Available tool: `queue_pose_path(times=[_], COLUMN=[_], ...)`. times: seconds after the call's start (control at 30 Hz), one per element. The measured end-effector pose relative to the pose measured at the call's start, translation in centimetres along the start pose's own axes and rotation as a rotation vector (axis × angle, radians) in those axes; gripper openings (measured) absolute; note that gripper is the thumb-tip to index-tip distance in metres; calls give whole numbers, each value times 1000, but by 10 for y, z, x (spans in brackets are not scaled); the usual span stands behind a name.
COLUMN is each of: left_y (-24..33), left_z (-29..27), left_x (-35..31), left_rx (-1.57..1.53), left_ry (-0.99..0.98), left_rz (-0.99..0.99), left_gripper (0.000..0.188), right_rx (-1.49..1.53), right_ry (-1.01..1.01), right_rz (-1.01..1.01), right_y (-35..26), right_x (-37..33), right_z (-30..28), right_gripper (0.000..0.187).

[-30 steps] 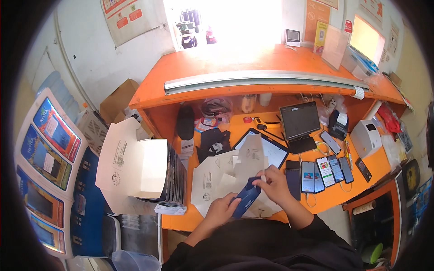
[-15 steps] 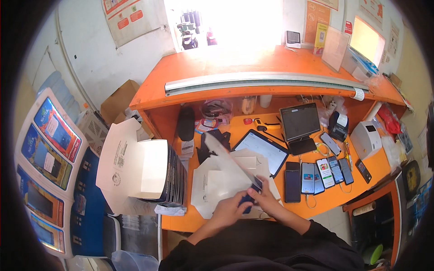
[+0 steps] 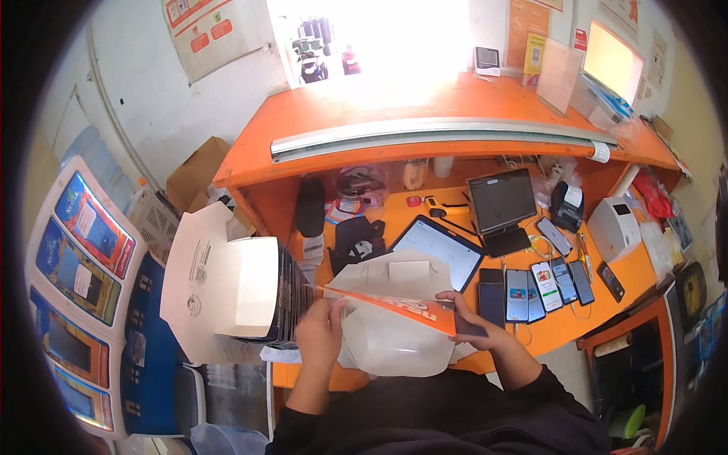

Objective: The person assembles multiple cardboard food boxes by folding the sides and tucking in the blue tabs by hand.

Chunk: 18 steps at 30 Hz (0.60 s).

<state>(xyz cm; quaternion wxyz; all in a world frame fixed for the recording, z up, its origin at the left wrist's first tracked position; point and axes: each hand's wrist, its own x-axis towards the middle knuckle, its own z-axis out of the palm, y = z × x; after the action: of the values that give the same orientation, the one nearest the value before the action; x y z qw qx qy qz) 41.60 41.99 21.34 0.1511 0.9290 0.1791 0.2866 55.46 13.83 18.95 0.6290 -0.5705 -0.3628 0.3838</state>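
Observation:
A folded cardboard carton panel point(image 3: 409, 309), orange with pale lettering outside, spans the space between my two hands. My left hand point(image 3: 319, 332) is closed at its left end, slightly blurred. At the right end, my right hand point(image 3: 485, 330) grips the panel by a dark section, thumb on the edge. Below and behind lies white flat cardboard point(image 3: 371, 279); where it joins the held carton I cannot tell. Left of my left hand stands a stack of nested cartons point(image 3: 296, 303), dark outside, with the white inside of the front one point(image 3: 254, 288) facing up.
A tablet point(image 3: 436, 246) lies behind the cardboard. To the right are several phones point(image 3: 519, 296), a monitor point(image 3: 502, 199) and a white printer-like box point(image 3: 614, 227). An orange counter shelf point(image 3: 356, 106) with a metal edge rises behind. A blue display rack point(image 3: 142, 341) stands at far left.
My hands have moved apart, the left one to the left and up. The carton has turned to show its orange side, and the white flap that stood up has come down.

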Motion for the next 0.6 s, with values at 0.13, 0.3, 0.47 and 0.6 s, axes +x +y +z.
queue_pose_path(times=[0.13, 0.3, 0.47, 0.6], left_y=[12, 6, -47, -35], left_z=[19, 42, 78, 34], left_x=[-31, -67, -84, -56], left_rx=[-483, -174, -539, -1245], left_ry=[-141, -370, -540, -407], left_rz=[-333, -197, -358, -133], left_gripper=[21, 24, 34, 97], right_rx=[217, 298, 273, 471], right_ry=[131, 175, 170, 365], right_rz=[344, 522, 578, 453], right_y=[9, 22, 29, 4], right_x=[-4, -10, -9, -5], right_z=[6, 13, 1, -12], right_gripper=[77, 78, 81, 68])
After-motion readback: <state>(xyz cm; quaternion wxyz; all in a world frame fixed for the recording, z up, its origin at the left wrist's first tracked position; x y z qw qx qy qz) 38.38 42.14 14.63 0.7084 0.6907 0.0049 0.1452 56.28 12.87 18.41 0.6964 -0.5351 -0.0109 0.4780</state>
